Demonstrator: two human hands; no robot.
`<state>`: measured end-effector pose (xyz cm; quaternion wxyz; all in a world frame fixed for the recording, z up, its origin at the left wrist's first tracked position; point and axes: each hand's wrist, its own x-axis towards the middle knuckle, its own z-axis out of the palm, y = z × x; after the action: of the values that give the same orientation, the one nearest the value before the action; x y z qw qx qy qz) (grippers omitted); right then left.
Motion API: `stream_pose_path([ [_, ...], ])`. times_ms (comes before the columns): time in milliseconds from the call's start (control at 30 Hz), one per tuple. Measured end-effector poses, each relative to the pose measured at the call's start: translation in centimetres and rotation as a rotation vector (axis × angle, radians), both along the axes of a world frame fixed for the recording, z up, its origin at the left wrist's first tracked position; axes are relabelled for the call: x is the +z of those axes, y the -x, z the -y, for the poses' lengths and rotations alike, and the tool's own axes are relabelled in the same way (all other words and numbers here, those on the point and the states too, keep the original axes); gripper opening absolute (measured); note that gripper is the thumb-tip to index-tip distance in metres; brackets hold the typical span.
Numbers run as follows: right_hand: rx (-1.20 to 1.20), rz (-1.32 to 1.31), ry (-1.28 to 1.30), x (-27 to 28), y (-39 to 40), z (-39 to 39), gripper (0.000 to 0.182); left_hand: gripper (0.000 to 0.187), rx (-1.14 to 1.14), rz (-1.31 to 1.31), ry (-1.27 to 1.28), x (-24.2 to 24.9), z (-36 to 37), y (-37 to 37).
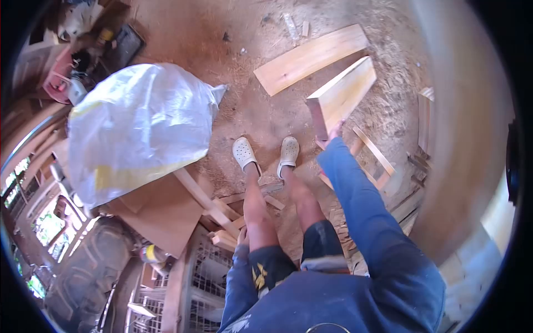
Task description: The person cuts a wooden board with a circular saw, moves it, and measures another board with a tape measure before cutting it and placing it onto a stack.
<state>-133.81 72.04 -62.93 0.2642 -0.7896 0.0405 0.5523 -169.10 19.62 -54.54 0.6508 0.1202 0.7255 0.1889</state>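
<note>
My right hand, at the end of a blue sleeve, grips the near edge of a thick pale wooden board. The board tilts away from me, with its dark end face toward my feet; my fingers are partly hidden behind the wrist and board. Just beyond it, a second, longer plank lies flat on the dirt floor. My left hand hangs low beside my leg, close to some wooden offcuts. Its fingers are too small and covered to make out.
A large white woven sack sits on the left above a brown sheet. A small wooden frame lies right of my feet. Wire racks stand at lower left. A blurred upright post fills the right side.
</note>
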Motion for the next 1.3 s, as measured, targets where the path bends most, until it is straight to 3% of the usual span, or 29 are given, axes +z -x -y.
stream_pose_path([
  [67, -0.041, -0.087, 0.010, 8.2, -1.7, 1.3, 0.099, 0.042, -0.229, -0.235, -0.069, 3.9, -6.6, 2.2],
  [100, -0.118, -0.174, -0.004, 12.0, -2.4, 3.4, 0.098, 0.041, -0.069, -0.212, 0.036, 4.1, -8.3, 2.5],
  [133, -0.222, -0.278, -0.024, 14.9, -2.3, 6.7, 0.096, 0.038, 0.141, -0.219, -0.209, 5.1, -10.8, 2.3],
  [167, -0.327, -0.379, -0.033, 18.0, -2.0, 9.9, 0.094, 0.035, 0.315, -0.056, -0.047, 6.1, -14.0, 3.8],
  [233, -0.308, -0.785, -0.071, 25.6, 0.4, 15.8, 0.087, 0.035, -0.326, -0.492, -0.673, 6.6, -18.3, 5.5],
  [267, -0.377, -0.768, -0.003, 27.5, 2.5, 17.2, 0.088, 0.035, -0.629, -0.690, -0.903, 8.5, -21.7, 6.3],
  [300, -0.454, -0.755, 0.076, 29.4, 5.4, 19.2, 0.090, 0.035, -0.196, -0.180, -0.528, 12.0, -25.2, 5.8],
  [333, -0.522, -0.751, 0.157, 30.6, 7.4, 21.1, 0.092, 0.036, -0.012, 0.049, -0.336, 13.5, -26.9, 5.7],
  [433, -0.411, -0.851, 0.074, 28.6, 11.7, 25.1, 0.087, 0.037, -0.118, 0.118, -0.287, 16.2, -27.7, 6.5],
  [467, -0.525, -0.742, 0.203, 28.9, 12.9, 24.1, 0.078, 0.037, -0.179, 0.098, -0.333, 16.4, -28.3, 6.9],
  [533, -0.122, -0.513, 0.108, 28.6, 13.6, 25.1, 0.074, 0.039, -0.315, 0.078, -0.392, 17.6, -26.7, 7.6],
  [600, 0.079, -0.340, 0.123, 23.3, 11.5, 26.4, 0.077, 0.040, -0.312, 0.170, -0.240, 16.4, -25.4, 7.8],
  [633, 0.342, -0.126, 0.050, 19.2, 9.1, 28.1, 0.078, 0.040, -0.307, 0.215, -0.176, 15.9, -26.0, 7.1],
  [700, 0.572, 0.058, 0.002, 20.8, 7.3, 33.8, 0.079, 0.058, -0.111, 0.400, 0.057, 17.1, -26.5, 4.6],
  [767, 0.488, -0.067, 0.018, 31.0, 3.7, 36.8, 0.078, 0.074, 0.075, 0.453, 0.186, 18.7, -26.5, 0.4],
  [833, 0.344, -0.354, 0.085, 43.4, -0.5, 40.2, 0.077, 0.082, 0.380, 0.594, 0.338, 20.8, -23.3, -3.4],
  [867, 0.258, -0.530, 0.097, 48.8, -2.7, 41.7, 0.077, 0.079, 0.515, 0.678, 0.464, 24.1, -22.7, -6.4],
  [967, 0.369, -0.511, -0.295, 60.5, -8.1, 51.8, 0.075, 0.074, 0.532, 0.961, 0.489, 28.3, -16.4, -15.3],
  [1000, 0.153, -0.700, -0.026, 65.2, -10.2, 55.1, 0.074, 0.073, 0.495, 1.063, 0.477, 29.0, -13.3, -18.3],
  [1067, 0.122, -0.629, -0.083, 69.3, -14.6, 64.0, 0.071, 0.070, 0.386, 1.247, 0.451, 30.8, -6.4, -24.3],
  [1167, 0.097, -0.694, 0.109, 68.5, -22.8, 78.6, 0.071, 0.065, 0.242, 1.438, 0.439, 33.9, 2.8, -32.3],
  [1300, 0.317, -0.382, 0.130, 73.0, -31.5, 92.2, 0.066, 0.059, 0.160, 1.598, 0.382, 37.1, 11.1, -39.6],
])
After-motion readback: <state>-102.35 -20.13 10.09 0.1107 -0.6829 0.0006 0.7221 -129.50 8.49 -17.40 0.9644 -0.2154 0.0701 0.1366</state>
